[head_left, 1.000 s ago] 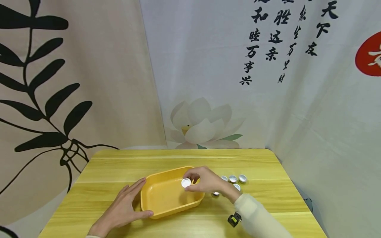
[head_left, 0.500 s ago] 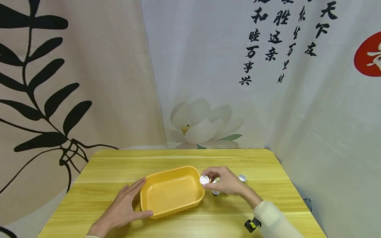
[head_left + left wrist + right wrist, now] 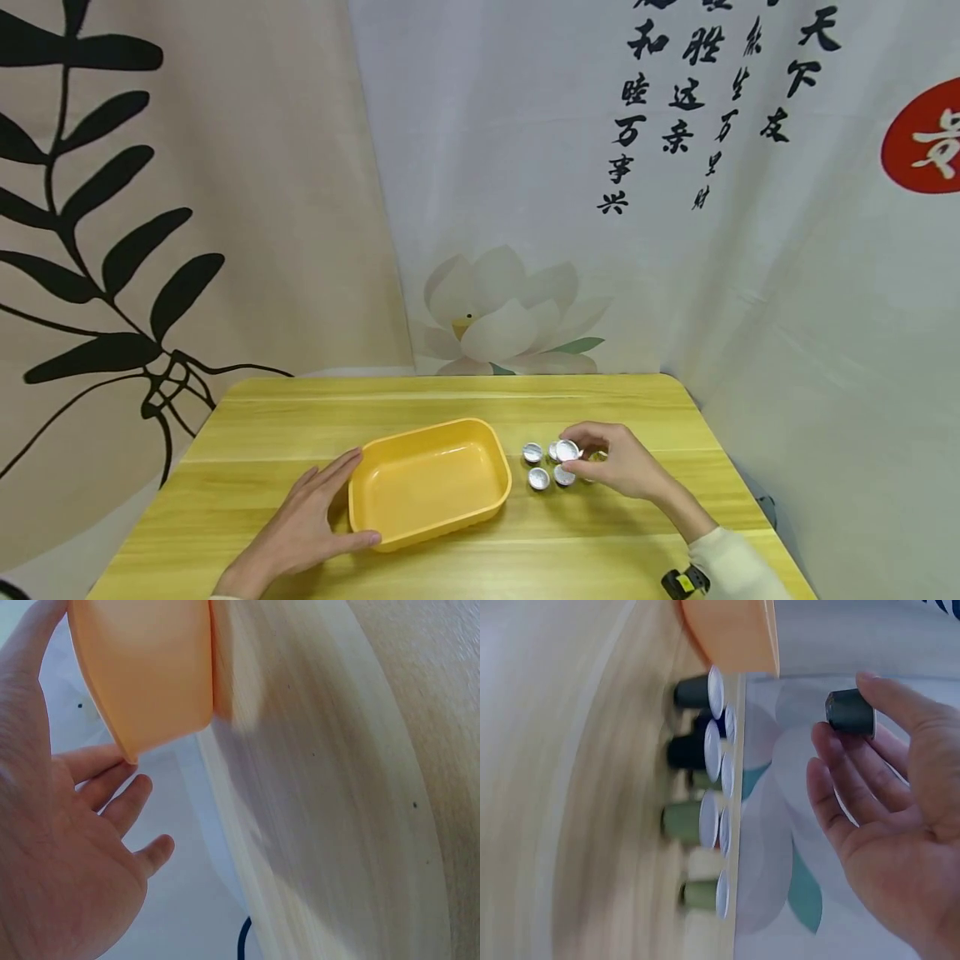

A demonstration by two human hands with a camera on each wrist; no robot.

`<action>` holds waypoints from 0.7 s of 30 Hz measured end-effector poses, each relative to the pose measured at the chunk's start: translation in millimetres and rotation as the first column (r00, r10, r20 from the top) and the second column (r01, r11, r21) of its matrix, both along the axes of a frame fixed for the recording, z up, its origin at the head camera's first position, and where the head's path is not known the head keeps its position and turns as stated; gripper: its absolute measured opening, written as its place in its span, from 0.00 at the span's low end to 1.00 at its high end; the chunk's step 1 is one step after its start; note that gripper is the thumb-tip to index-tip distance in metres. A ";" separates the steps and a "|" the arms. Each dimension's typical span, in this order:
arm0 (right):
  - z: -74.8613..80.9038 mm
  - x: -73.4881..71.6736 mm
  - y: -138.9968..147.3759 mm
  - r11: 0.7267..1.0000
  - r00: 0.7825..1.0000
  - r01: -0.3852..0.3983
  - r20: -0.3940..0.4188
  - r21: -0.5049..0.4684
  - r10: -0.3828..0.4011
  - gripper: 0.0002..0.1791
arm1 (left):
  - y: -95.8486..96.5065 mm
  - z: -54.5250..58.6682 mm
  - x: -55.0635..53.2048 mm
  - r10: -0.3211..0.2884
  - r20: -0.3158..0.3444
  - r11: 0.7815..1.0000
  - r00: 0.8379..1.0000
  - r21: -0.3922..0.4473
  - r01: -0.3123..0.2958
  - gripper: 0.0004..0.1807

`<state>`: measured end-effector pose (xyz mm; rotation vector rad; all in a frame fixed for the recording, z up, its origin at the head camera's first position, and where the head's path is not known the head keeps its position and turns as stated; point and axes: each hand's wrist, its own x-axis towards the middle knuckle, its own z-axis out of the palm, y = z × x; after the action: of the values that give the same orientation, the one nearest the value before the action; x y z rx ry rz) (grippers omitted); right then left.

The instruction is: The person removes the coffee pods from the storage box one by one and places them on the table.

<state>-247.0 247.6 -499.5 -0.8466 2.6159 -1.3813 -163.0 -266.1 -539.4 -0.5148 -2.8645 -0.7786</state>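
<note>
My right hand pinches a dark coffee capsule between thumb and fingers, its white lid facing up. It is held above a group of several coffee capsules standing lid-up on the table, among them a black capsule and a green capsule. Some of these are partly hidden behind the hand in the head view. A shallow yellow tray stands left of the capsules, and no capsule shows inside it. With fairly straight fingers, my left hand rests against the tray's left end, thumb at the near rim.
All of this stands on a wood-grain table. A cloth backdrop with a printed lotus and writing hangs behind the table. A small black device sits on the right wrist.
Holding the capsule, my right hand has moved right, from over the tray to above the standing capsules. More of those capsules show now. My left hand stays at the tray.
</note>
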 end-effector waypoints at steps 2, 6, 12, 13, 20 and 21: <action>-2.1 2.1 10.4 0.999 0.999 0.037 -0.001 -0.003 -0.037 0.18 | -0.3 0.1 -0.1 -0.003 0.000 1.000 1.000 0.000 0.003 0.68; -6.4 6.1 29.1 0.994 0.994 0.105 0.011 -0.010 -0.105 0.19 | -0.4 0.3 -0.3 -0.007 0.001 1.000 1.000 0.003 0.007 0.68; -9.5 10.6 49.7 0.989 0.989 0.146 0.005 0.000 -0.146 0.18 | -0.9 0.0 0.0 -0.005 0.005 1.000 1.000 0.003 0.005 0.68; -10.3 11.0 52.3 0.989 0.989 0.149 0.010 0.001 -0.149 0.18 | -1.0 -0.2 -0.1 -0.005 0.004 1.000 1.000 0.001 0.005 0.68; -20.4 8.6 66.1 0.982 0.979 0.186 0.084 0.027 -0.188 0.20 | -0.8 -1.2 -0.6 -0.001 0.002 1.000 1.000 -0.004 0.001 0.68; -21.8 7.9 67.8 0.982 0.977 0.188 0.094 0.036 -0.190 0.20 | -0.7 -1.2 -0.6 0.001 0.005 1.000 1.000 -0.005 -0.001 0.68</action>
<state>-239.1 315.4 -521.3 -0.5241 2.6914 -1.3865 -163.5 -266.8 -540.5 -0.5129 -2.8718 -0.7732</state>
